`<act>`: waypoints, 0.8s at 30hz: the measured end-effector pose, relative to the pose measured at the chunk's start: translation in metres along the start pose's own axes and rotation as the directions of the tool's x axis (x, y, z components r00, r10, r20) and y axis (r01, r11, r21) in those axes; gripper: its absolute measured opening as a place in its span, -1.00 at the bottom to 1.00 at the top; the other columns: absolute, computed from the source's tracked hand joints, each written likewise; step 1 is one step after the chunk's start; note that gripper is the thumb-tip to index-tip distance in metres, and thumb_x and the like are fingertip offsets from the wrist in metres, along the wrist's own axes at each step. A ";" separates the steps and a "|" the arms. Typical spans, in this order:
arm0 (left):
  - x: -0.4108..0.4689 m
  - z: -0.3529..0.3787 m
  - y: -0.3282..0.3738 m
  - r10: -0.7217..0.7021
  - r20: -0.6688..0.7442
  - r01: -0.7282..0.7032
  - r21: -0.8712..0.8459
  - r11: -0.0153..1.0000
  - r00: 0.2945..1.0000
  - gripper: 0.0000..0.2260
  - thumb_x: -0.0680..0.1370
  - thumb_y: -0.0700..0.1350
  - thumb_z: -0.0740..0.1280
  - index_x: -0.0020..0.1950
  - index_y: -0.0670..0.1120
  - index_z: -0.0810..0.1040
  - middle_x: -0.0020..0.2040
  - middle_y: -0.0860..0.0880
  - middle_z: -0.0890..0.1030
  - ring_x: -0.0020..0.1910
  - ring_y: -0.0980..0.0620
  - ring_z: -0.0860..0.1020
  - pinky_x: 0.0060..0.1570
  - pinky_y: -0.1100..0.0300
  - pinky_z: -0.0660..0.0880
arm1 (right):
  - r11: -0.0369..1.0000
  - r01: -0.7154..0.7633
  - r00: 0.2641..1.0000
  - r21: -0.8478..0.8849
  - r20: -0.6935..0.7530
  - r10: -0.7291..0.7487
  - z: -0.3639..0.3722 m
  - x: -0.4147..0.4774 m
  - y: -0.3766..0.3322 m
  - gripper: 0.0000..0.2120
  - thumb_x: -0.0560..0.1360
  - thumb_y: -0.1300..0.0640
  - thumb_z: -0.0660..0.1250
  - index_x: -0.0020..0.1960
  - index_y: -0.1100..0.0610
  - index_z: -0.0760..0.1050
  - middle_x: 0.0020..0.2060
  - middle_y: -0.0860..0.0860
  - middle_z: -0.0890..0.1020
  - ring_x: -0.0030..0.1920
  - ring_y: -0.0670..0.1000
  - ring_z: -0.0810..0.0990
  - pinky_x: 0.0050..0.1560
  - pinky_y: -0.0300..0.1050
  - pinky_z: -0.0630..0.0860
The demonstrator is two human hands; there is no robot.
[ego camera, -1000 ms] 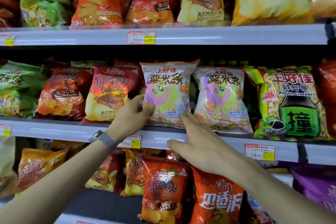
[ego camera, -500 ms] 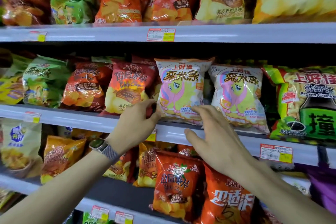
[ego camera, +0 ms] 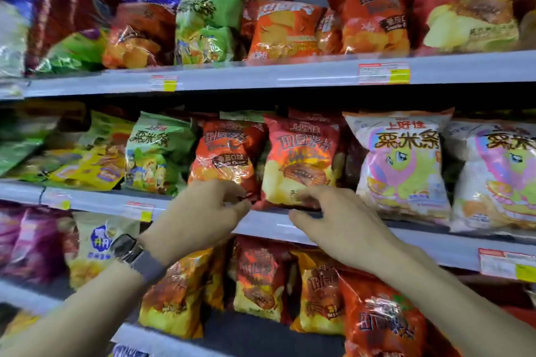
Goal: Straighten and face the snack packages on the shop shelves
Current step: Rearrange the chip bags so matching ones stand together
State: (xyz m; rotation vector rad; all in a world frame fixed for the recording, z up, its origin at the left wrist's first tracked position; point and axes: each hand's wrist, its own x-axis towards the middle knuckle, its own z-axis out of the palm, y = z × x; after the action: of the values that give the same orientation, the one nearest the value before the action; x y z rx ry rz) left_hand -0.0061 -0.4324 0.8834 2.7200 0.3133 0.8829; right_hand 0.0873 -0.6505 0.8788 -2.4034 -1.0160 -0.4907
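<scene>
Middle shelf [ego camera: 95, 201]: the front lip runs across the scene, and the bags stand with their bases at it. A dark band of clearance shows above the bag tops, under the upper shelf [ego camera: 261, 75].

Green bag [ego camera: 159, 153], left: upright, long axis vertical, front to the aisle, close against its neighbours.

Left hand [ego camera: 200, 217], watch [ego camera: 127, 248] on the wrist: in front of the lip, at the base of the orange bag [ego camera: 226, 153]. Its fingers [ego camera: 229, 191] are bent at the bag's lower right corner. Blur prevents telling whether they pinch it.

Orange bag: upright, long axis vertical, front outward, touching the red bag [ego camera: 301, 159] to its right.

Right hand [ego camera: 339, 226]: fingers [ego camera: 319, 194] loosely bent and apart, tips on the red bag's lower front, thumb spread below along the lip.

Red bag: upright, long axis vertical, front outward. A narrow dark gap separates it from the white bag [ego camera: 400, 165], also upright and facing out.
</scene>
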 end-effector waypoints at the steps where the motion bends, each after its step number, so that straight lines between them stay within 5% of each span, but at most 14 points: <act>1: 0.004 -0.010 -0.017 -0.020 -0.017 0.020 0.002 1.000 1.000 -0.69 0.63 0.15 0.37 0.30 0.06 0.69 0.10 0.10 0.75 -0.04 0.04 0.65 0.06 0.11 0.57 | 0.999 -0.008 1.000 0.033 -0.001 0.008 0.009 0.009 -0.012 -0.51 0.51 -0.31 0.21 0.27 -0.05 0.53 0.12 -0.11 0.66 0.17 0.03 0.62 0.16 0.09 0.57; 5: 0.018 -0.043 -0.087 -0.088 -0.056 0.088 -0.008 0.996 0.995 -0.60 0.58 0.26 0.36 0.30 0.08 0.69 0.10 0.08 0.75 0.09 0.00 0.68 -0.02 0.14 0.51 | 0.986 0.012 0.998 0.164 -0.062 -0.002 0.041 0.045 -0.057 -0.54 0.58 -0.22 0.30 0.41 -0.08 0.48 0.12 -0.11 0.68 0.08 -0.08 0.63 0.15 -0.03 0.55; 9: 0.034 -0.062 -0.147 -0.142 -0.131 0.137 -0.043 0.990 0.981 -0.45 0.54 0.26 0.37 0.46 0.04 0.57 0.28 0.02 0.70 0.19 -0.09 0.66 0.16 0.03 0.55 | 0.966 0.022 0.991 0.256 -0.136 0.014 0.070 0.069 -0.088 -0.34 0.60 -0.15 0.33 0.62 -0.05 0.21 0.51 -0.11 0.40 0.47 -0.02 0.39 0.38 -0.07 0.35; 11: 0.046 -0.069 -0.174 -0.181 -0.177 0.175 -0.048 0.983 0.967 -0.39 0.58 0.18 0.42 0.57 -0.04 0.44 0.39 -0.09 0.62 0.26 -0.19 0.62 0.21 -0.03 0.54 | 0.952 -0.003 0.989 0.307 -0.137 0.047 0.081 0.081 -0.098 -0.22 0.58 -0.13 0.36 0.66 -0.01 0.06 0.56 -0.08 0.31 0.53 0.00 0.30 0.45 -0.08 0.27; 16: 0.078 -0.082 -0.223 -0.284 -0.121 0.241 -0.284 0.928 0.951 -0.35 0.55 0.28 0.45 0.50 -0.08 0.45 0.32 -0.10 0.63 0.16 -0.17 0.61 0.13 -0.03 0.54 | 0.905 -0.140 0.974 0.402 -0.111 0.200 0.098 0.113 -0.109 0.03 0.54 -0.13 0.40 0.68 0.08 -0.26 0.67 -0.01 0.07 0.63 0.07 0.11 0.58 0.04 0.16; 21: 0.099 -0.076 -0.244 -0.253 0.131 0.274 -0.669 0.691 0.959 -0.24 0.43 0.33 0.51 0.51 -0.06 0.50 0.33 0.02 0.56 0.33 -0.09 0.51 0.40 -0.07 0.46 | 0.853 -0.297 0.944 0.428 -0.003 0.331 0.104 0.151 -0.111 0.19 0.35 -0.34 0.42 0.68 0.02 -0.22 0.48 -0.10 0.40 0.44 0.10 0.44 0.45 0.10 0.40; 24: 0.109 -0.066 -0.249 -0.178 0.182 0.252 -0.782 0.570 0.967 -0.57 0.54 0.17 0.49 0.26 -0.10 0.67 0.05 0.07 0.77 0.09 0.05 0.73 0.05 0.25 0.62 | 0.806 -0.338 0.922 0.486 -0.003 0.388 0.106 0.166 -0.110 0.22 0.23 -0.40 0.47 0.67 0.01 -0.07 0.38 -0.13 0.48 0.38 0.10 0.50 0.39 0.09 0.44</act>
State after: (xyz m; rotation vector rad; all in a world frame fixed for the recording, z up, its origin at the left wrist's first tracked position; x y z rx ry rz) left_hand 0.0098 -0.1551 0.9160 1.8017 0.1584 0.6140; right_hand 0.1298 -0.4303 0.9061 -2.0247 -0.5234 -0.1879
